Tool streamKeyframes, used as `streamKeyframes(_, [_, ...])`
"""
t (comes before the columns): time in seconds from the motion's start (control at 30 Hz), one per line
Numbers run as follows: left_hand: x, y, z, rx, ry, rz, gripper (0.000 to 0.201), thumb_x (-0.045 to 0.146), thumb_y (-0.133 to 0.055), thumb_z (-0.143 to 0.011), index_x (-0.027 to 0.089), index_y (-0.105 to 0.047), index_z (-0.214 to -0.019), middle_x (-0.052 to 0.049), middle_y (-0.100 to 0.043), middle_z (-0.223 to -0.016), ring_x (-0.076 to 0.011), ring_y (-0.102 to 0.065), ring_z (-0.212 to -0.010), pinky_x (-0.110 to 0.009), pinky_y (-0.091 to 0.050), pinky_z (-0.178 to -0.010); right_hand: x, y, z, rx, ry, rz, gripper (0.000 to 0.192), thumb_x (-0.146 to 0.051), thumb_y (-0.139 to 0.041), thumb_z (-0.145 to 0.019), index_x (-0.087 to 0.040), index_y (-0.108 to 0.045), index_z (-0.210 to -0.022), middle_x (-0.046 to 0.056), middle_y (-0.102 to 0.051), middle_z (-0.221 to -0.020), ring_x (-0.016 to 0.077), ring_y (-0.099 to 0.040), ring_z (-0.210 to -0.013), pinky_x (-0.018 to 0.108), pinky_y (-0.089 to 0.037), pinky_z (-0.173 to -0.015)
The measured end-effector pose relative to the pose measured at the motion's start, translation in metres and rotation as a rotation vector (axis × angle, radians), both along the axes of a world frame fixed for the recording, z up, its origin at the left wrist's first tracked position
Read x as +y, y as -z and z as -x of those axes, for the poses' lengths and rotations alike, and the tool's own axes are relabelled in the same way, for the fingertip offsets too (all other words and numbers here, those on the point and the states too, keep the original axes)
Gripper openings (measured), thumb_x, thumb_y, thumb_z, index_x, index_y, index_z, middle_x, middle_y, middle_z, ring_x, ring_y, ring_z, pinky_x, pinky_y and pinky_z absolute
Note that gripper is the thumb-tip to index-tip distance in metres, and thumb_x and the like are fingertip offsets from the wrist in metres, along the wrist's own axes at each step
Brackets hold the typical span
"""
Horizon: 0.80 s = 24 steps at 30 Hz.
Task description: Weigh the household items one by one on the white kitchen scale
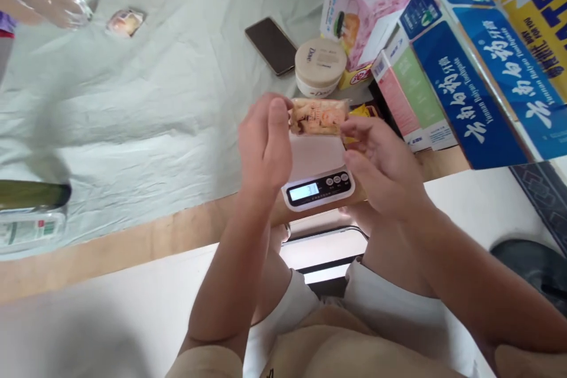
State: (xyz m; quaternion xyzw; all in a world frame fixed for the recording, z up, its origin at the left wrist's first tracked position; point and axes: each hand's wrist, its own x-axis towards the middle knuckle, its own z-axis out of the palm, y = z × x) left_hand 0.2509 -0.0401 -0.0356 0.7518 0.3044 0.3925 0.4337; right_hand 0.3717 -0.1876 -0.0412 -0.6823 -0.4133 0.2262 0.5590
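Observation:
A small clear-wrapped snack packet (319,117) with pinkish print is stretched between my two hands. My left hand (268,142) is closed on its left end, the fingertips turned away from view. At the other end, my right hand (381,156) pinches the corner between thumb and fingers. Under the packet is a white digital kitchen scale (315,156) with a lit display (303,192); the digits are hard to read. I cannot tell whether the packet touches the weighing plate. Just behind it stands a round Dove tub (321,65).
A dark phone (271,45) lies left of the tub. Blue toothpaste boxes (469,94), a pink box (370,6) and a yellow package (538,6) crowd the right side. Another small wrapped piece (126,22) lies far left; a green bottle (33,194) is near the left edge.

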Motion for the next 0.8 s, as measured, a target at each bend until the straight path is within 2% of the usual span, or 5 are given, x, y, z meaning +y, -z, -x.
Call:
streamKeyframes(0.17, [0.006, 0.016, 0.038, 0.082, -0.088, 0.166, 0.061, 0.069, -0.034, -0.105, 0.024, -0.062, -0.076, -0.003, -0.064, -0.069, -0.0177, -0.062, -0.065, -0.038, -0.045, -0.062, 0.019, 0.011, 0.008, -0.040, 0.165, 0.040, 0.018, -0.032, -0.066, -0.093, -0.027, -0.067, -0.110, 0.004, -0.077, -0.111, 0.0218, -0.075, -0.106, 0.043, -0.060, -0.097])
streamKeyframes(0.5, [0.028, 0.039, 0.062, -0.125, -0.211, -0.136, 0.051, 0.056, -0.034, -0.108, 0.025, -0.063, -0.079, -0.003, -0.061, -0.070, -0.0177, -0.059, -0.066, -0.039, -0.043, -0.061, 0.015, 0.032, 0.006, -0.264, 0.145, -0.258, 0.015, -0.030, -0.059, -0.095, -0.028, -0.067, -0.108, 0.005, -0.068, -0.102, 0.0219, -0.069, -0.103, 0.044, -0.056, -0.097])
streamKeyframes(0.6, [0.024, 0.038, 0.060, -0.036, -0.087, -0.184, 0.043, 0.065, -0.050, -0.101, 0.026, -0.068, -0.094, -0.005, -0.070, -0.093, -0.0224, -0.066, -0.090, -0.042, -0.052, -0.077, 0.022, 0.029, 0.005, -0.255, 0.124, -0.206, 0.015, -0.032, -0.060, -0.095, -0.031, -0.066, -0.108, 0.005, -0.068, -0.111, 0.0248, -0.068, -0.113, 0.049, -0.054, -0.106])
streamKeyframes(0.7, [0.025, 0.040, 0.061, 0.093, 0.126, -0.300, 0.060, 0.073, -0.073, -0.081, 0.026, -0.067, -0.117, -0.010, -0.071, -0.122, -0.0289, -0.066, -0.117, -0.047, -0.056, -0.100, 0.025, 0.028, 0.005, -0.235, 0.086, -0.119, 0.020, -0.033, -0.061, -0.094, -0.034, -0.064, -0.114, 0.004, -0.067, -0.131, 0.0264, -0.065, -0.128, 0.049, -0.053, -0.107])
streamKeyframes(0.8, [0.027, 0.045, 0.064, 0.160, 0.239, -0.402, 0.067, 0.064, -0.077, -0.082, 0.027, -0.057, -0.134, -0.013, -0.067, -0.134, -0.0301, -0.064, -0.127, -0.050, -0.054, -0.110, 0.025, 0.028, 0.006, -0.238, 0.053, -0.056, 0.025, -0.033, -0.060, -0.096, -0.034, -0.061, -0.121, 0.004, -0.061, -0.148, 0.0250, -0.062, -0.137, 0.048, -0.051, -0.109])
